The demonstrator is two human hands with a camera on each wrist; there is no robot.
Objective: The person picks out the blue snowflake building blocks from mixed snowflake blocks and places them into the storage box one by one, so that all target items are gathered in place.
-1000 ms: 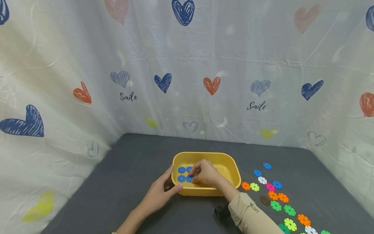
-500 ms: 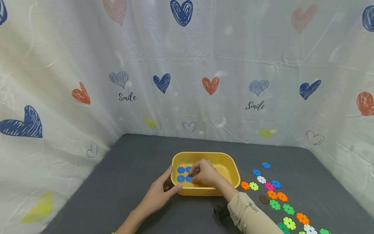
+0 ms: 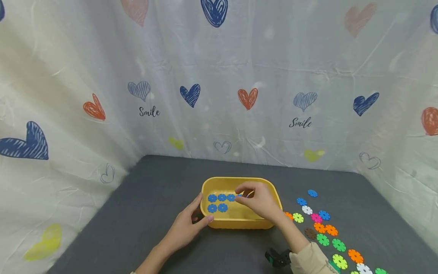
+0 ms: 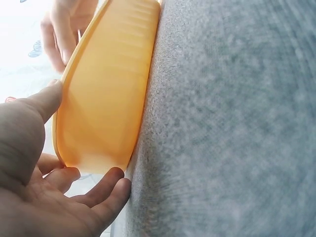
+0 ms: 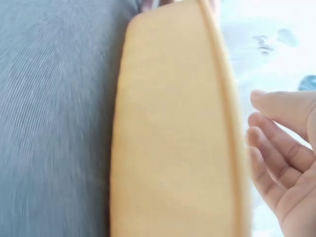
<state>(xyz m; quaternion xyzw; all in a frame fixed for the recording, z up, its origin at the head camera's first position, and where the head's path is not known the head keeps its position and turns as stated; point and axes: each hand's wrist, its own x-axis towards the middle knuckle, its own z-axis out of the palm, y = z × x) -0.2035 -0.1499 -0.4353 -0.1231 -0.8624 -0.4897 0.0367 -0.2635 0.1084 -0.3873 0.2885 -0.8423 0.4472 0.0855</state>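
Note:
In the head view a yellow plastic bin (image 3: 239, 224) stands on the dark tabletop. Several blue snowflake discs (image 3: 222, 207) lie flat in two rows on its left side. My left hand (image 3: 186, 224) grips the bin's left end, thumb at the near rim and fingers round the end wall; the left wrist view shows this hold closely. Over the bin's right half is my right hand (image 3: 258, 198), fingers loosely bent. Its fingertips partly cover a blue disc (image 3: 240, 196) at the right of the far row. In the right wrist view nothing shows between thumb and fingers (image 5: 276, 133).
Right of the bin, loose discs trail toward the near edge, among them an orange disc (image 3: 356, 255), a brown disc (image 3: 310, 233) and a white disc (image 3: 307, 210). A black device (image 3: 277, 258) sits at my right wrist. A heart-printed curtain (image 3: 219, 114) hangs behind the table.
My right hand has lifted off the near-row disc and moved right, uncovering discs in both rows. The left hand keeps its hold on the bin.

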